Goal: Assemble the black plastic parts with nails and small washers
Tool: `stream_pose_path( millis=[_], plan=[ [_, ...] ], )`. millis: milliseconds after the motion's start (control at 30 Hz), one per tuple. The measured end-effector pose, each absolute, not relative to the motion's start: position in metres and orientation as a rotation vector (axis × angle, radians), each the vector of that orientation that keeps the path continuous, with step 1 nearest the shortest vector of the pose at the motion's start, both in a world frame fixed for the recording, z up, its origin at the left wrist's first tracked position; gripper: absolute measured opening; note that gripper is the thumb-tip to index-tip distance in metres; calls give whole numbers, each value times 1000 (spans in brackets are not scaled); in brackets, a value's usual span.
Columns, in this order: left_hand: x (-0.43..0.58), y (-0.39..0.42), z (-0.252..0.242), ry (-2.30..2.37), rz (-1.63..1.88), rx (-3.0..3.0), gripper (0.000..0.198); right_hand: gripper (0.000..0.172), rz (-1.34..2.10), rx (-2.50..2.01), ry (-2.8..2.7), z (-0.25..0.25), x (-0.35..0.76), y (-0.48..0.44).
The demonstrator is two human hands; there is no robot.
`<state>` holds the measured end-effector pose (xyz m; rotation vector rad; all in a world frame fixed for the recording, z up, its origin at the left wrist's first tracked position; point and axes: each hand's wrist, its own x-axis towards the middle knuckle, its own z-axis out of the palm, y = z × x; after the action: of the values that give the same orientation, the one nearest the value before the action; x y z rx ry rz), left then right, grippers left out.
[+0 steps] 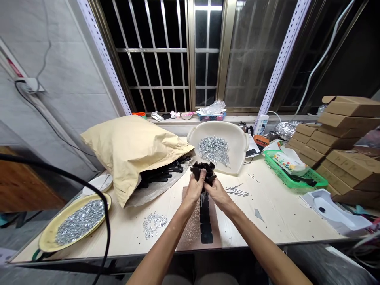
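My left hand (194,190) and my right hand (218,194) are both closed around a bunch of black plastic parts (204,168). They hold it above the middle of the table, with the left thumb pressed on the near side. Thin metal shafts (203,198) stick out below the bunch. Under my hands lies a brown board (190,237) strewn with pale crumbs. A row of black square pieces (206,228) runs along it towards me; its far end is hidden by my hands. Just beyond stands a white basin (237,138) with a heap of long screws (213,146).
Left, a paper sack (127,138) spills black plastic parts (162,174). Nearer are loose small metal pieces (154,223) and a yellow tray (44,242) full of them. Right are loose screws (237,191), a green basket (314,181), a white plastic tray (332,213) and stacked cardboard boxes (350,142).
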<state>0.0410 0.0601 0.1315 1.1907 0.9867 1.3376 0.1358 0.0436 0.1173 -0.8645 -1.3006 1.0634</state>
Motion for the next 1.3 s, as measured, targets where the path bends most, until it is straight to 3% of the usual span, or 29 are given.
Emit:
stream_pose_path(
  millis=[167,367,900,1300],
  plan=[
    [36,60,132,896,1155,1183,50,38,1199,-983,-1111,109,130,43],
    [41,45,129,1037,1435,1354,44,37,919,-1026,-1036,100,122,47],
    [38,61,138,910,1443,1319,35,35,801,-998,-1131,106,119,48],
    [21,89,135,811,1229,1529,54,55,1413,-796,-768,130,101,80]
  ],
)
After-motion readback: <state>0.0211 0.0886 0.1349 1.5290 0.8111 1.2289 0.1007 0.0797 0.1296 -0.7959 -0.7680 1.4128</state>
